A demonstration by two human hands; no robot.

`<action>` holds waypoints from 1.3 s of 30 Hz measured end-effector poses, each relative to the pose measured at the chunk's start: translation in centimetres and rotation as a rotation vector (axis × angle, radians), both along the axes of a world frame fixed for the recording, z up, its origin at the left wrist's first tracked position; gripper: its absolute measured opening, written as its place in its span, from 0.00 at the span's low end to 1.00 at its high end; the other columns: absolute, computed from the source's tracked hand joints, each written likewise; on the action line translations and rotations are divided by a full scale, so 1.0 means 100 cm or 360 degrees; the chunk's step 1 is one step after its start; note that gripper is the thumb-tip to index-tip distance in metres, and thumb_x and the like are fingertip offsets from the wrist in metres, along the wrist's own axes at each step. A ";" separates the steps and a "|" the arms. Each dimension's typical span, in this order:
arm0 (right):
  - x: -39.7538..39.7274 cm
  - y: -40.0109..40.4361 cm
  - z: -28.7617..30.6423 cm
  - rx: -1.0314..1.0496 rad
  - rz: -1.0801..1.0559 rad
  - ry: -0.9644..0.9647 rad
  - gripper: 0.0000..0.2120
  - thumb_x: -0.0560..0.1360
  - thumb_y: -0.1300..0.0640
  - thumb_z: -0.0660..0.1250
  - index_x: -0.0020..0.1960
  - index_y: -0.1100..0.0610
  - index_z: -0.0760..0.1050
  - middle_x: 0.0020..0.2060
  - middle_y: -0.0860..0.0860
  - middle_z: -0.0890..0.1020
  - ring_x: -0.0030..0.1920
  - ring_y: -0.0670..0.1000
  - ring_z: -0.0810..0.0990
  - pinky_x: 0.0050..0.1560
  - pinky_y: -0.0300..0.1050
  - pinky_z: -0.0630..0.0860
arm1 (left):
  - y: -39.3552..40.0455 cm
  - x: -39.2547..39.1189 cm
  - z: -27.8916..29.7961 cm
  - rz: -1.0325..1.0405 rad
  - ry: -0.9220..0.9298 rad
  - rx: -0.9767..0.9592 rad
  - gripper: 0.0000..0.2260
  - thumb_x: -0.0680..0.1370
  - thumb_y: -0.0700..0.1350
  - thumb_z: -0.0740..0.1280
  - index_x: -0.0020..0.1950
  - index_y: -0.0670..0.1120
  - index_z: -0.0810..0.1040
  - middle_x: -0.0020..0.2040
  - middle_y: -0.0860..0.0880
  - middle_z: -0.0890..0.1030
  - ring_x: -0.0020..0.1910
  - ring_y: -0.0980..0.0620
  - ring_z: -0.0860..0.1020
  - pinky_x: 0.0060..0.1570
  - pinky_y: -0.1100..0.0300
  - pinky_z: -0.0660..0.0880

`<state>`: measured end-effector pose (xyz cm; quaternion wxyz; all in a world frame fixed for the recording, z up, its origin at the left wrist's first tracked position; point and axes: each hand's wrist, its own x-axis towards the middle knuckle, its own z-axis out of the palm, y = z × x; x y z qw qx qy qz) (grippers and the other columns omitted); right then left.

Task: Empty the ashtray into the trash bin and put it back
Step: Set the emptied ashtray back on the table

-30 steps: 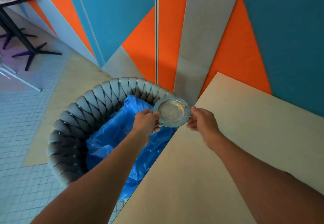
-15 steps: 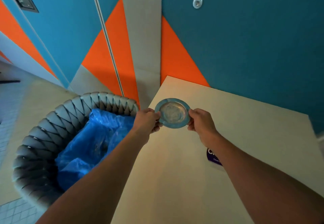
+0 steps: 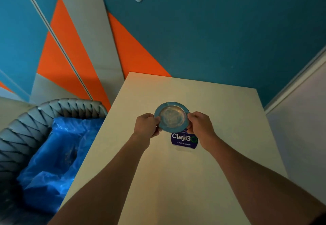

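A round metal ashtray (image 3: 172,116) with a shiny dish and a flat rim is held over the middle of the beige table (image 3: 220,115). My left hand (image 3: 147,124) pinches its left rim and my right hand (image 3: 201,126) pinches its right rim. The dish faces up and looks bare inside. Whether it touches the table I cannot tell. The trash bin (image 3: 23,127), a grey woven basket lined with a blue plastic bag (image 3: 58,156), stands on the floor left of the table.
A dark purple sticker (image 3: 183,141) reading "ClayGo" lies on the table just below the ashtray. Blue, orange and grey wall panels rise behind the table. A pale wall (image 3: 299,136) closes in on the right side.
Both hands have carried the ashtray rightward, from above the bin's rim to over the table's middle. The view has swung right with them, and the sticker is now uncovered.
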<state>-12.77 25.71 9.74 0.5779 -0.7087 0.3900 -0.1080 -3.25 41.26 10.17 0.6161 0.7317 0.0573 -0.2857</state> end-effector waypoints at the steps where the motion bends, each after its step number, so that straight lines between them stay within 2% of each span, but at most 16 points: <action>1: -0.006 -0.005 -0.004 0.0013 -0.0024 0.0005 0.14 0.80 0.56 0.61 0.36 0.58 0.75 0.29 0.54 0.79 0.24 0.45 0.76 0.29 0.42 0.77 | -0.006 -0.004 -0.004 -0.0018 0.0004 0.0012 0.06 0.77 0.37 0.65 0.40 0.40 0.76 0.32 0.43 0.79 0.29 0.48 0.76 0.29 0.58 0.74; 3: -0.017 -0.013 -0.014 0.0034 -0.0064 0.0029 0.14 0.80 0.57 0.62 0.36 0.59 0.75 0.29 0.55 0.78 0.21 0.44 0.75 0.24 0.38 0.73 | -0.016 -0.011 -0.014 -0.0048 0.0010 0.0036 0.07 0.77 0.37 0.65 0.39 0.40 0.75 0.32 0.43 0.79 0.28 0.48 0.76 0.29 0.58 0.74; 6: -0.027 -0.022 -0.029 0.0053 -0.0094 0.0087 0.13 0.79 0.56 0.62 0.37 0.60 0.75 0.28 0.55 0.78 0.22 0.48 0.74 0.27 0.43 0.71 | -0.027 -0.017 -0.029 -0.0085 0.0023 0.0091 0.07 0.77 0.37 0.65 0.38 0.41 0.75 0.32 0.43 0.79 0.29 0.48 0.76 0.28 0.59 0.74; 9: -0.033 -0.030 -0.048 0.0061 -0.0124 0.0123 0.14 0.79 0.56 0.63 0.36 0.60 0.75 0.23 0.52 0.78 0.21 0.47 0.72 0.28 0.44 0.70 | -0.037 -0.019 -0.047 -0.0135 0.0028 0.0159 0.06 0.77 0.37 0.65 0.40 0.41 0.76 0.33 0.42 0.80 0.30 0.48 0.78 0.29 0.59 0.74; 13: -0.035 -0.037 -0.076 0.0057 -0.0146 0.0180 0.15 0.78 0.56 0.63 0.33 0.58 0.74 0.27 0.54 0.80 0.24 0.48 0.71 0.29 0.43 0.68 | -0.048 -0.015 -0.075 -0.0185 0.0010 0.0252 0.07 0.76 0.38 0.66 0.38 0.42 0.76 0.34 0.42 0.80 0.30 0.48 0.78 0.29 0.59 0.74; 16: -0.035 -0.042 -0.097 0.0055 -0.0138 0.0250 0.15 0.79 0.55 0.62 0.35 0.58 0.74 0.30 0.56 0.81 0.22 0.47 0.70 0.25 0.41 0.66 | -0.055 -0.011 -0.096 -0.0223 0.0022 0.0325 0.07 0.76 0.39 0.66 0.38 0.42 0.77 0.34 0.42 0.80 0.29 0.48 0.79 0.28 0.60 0.74; 19: -0.033 -0.046 -0.118 0.0064 -0.0118 0.0319 0.14 0.79 0.54 0.62 0.37 0.59 0.76 0.31 0.56 0.83 0.22 0.48 0.71 0.25 0.41 0.66 | -0.060 -0.007 -0.116 -0.0262 0.0038 0.0400 0.07 0.76 0.39 0.67 0.38 0.42 0.77 0.32 0.43 0.80 0.26 0.50 0.78 0.27 0.61 0.74; 24: -0.031 -0.051 -0.144 0.0085 -0.0090 0.0386 0.13 0.79 0.53 0.62 0.37 0.56 0.77 0.28 0.52 0.83 0.18 0.46 0.70 0.21 0.36 0.67 | -0.067 0.000 -0.141 -0.0312 -0.0023 0.0548 0.06 0.75 0.40 0.67 0.37 0.42 0.79 0.33 0.44 0.80 0.24 0.51 0.76 0.21 0.67 0.69; 27: -0.029 -0.054 -0.151 0.0066 -0.0088 0.0423 0.13 0.79 0.53 0.63 0.37 0.55 0.78 0.27 0.51 0.84 0.16 0.45 0.71 0.18 0.34 0.66 | -0.073 0.006 -0.149 -0.0326 -0.0050 0.0579 0.07 0.75 0.40 0.68 0.37 0.43 0.80 0.35 0.44 0.81 0.25 0.52 0.78 0.20 0.68 0.70; 30: -0.029 -0.057 -0.153 0.0048 -0.0072 0.0480 0.13 0.79 0.53 0.63 0.38 0.55 0.78 0.26 0.49 0.83 0.17 0.46 0.72 0.19 0.35 0.67 | -0.078 0.011 -0.153 -0.0383 -0.0067 0.0633 0.07 0.74 0.40 0.68 0.36 0.44 0.80 0.37 0.43 0.82 0.27 0.50 0.80 0.23 0.64 0.74; 33: -0.030 -0.057 -0.152 0.0027 -0.0047 0.0509 0.13 0.79 0.52 0.62 0.39 0.55 0.78 0.25 0.48 0.83 0.17 0.46 0.75 0.18 0.34 0.66 | -0.080 0.011 -0.154 -0.0487 -0.0160 0.0784 0.06 0.72 0.41 0.67 0.36 0.43 0.80 0.37 0.43 0.82 0.34 0.46 0.81 0.36 0.54 0.81; 35: -0.031 -0.056 -0.151 0.0039 -0.0049 0.0511 0.13 0.79 0.52 0.62 0.39 0.54 0.78 0.25 0.48 0.83 0.18 0.46 0.76 0.18 0.34 0.66 | -0.082 0.012 -0.153 -0.0547 -0.0202 0.0868 0.05 0.72 0.42 0.67 0.38 0.42 0.81 0.37 0.43 0.82 0.34 0.46 0.80 0.39 0.53 0.80; 39: -0.031 -0.054 -0.150 0.0065 -0.0062 0.0520 0.13 0.79 0.52 0.61 0.40 0.55 0.78 0.26 0.48 0.83 0.19 0.47 0.78 0.19 0.35 0.68 | -0.085 0.019 -0.146 -0.0757 -0.0192 0.1013 0.06 0.72 0.42 0.67 0.43 0.40 0.80 0.38 0.43 0.83 0.30 0.48 0.80 0.29 0.59 0.78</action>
